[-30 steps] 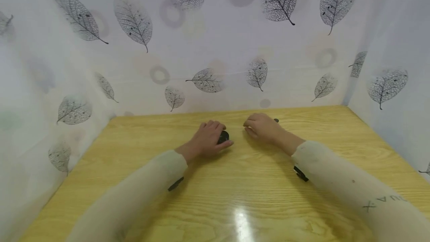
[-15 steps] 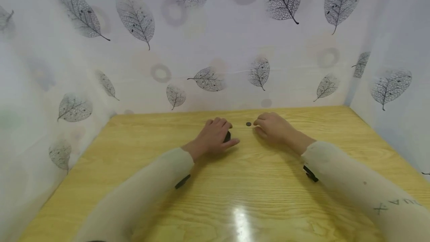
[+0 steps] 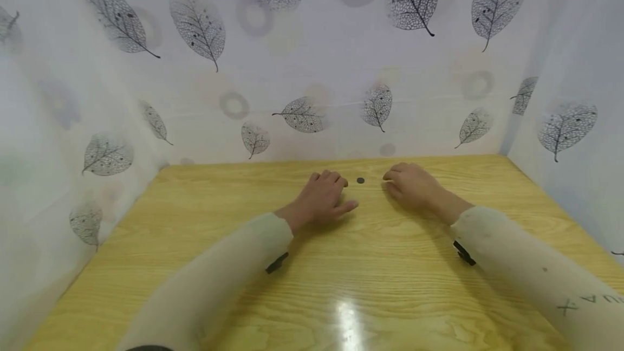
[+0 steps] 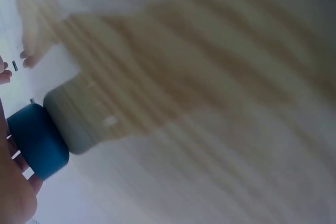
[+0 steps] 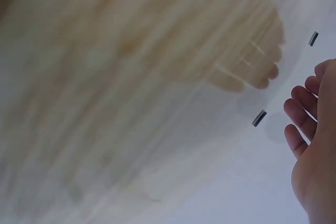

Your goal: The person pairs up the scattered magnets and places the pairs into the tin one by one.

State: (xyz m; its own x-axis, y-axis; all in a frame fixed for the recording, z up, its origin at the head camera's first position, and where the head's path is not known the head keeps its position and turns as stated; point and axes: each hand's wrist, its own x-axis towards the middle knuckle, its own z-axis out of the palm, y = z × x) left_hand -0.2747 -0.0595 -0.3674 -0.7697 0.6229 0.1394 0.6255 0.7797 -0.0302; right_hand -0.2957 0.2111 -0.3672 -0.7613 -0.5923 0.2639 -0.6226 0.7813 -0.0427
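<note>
My left hand (image 3: 319, 199) is low over the table, its palm and fingers around a short dark-blue cylinder (image 4: 38, 140). The head view hides that cylinder behind the hand; in the left wrist view fingers show along its far side. A small dark disc (image 3: 361, 180) lies on the table between the two hands. To the right of it hovers my right hand (image 3: 414, 186), with loosely bent fingers and nothing in them. In the right wrist view, one disc (image 5: 259, 118) lies off the fingertips and another disc (image 5: 313, 39) lies farther along.
The glossy wood-grain table (image 3: 317, 297) mirrors the hands and the cylinder in both wrist views. A pale curtain (image 3: 312, 58) printed with leaves rises behind the table's far edge and along both sides. Black wrist pieces (image 3: 464, 253) show under the sleeves.
Both hands have moved to the right, the left one with the dark cylinder. The disc between them has come into view, while the one beyond the right hand is now hidden in the head view.
</note>
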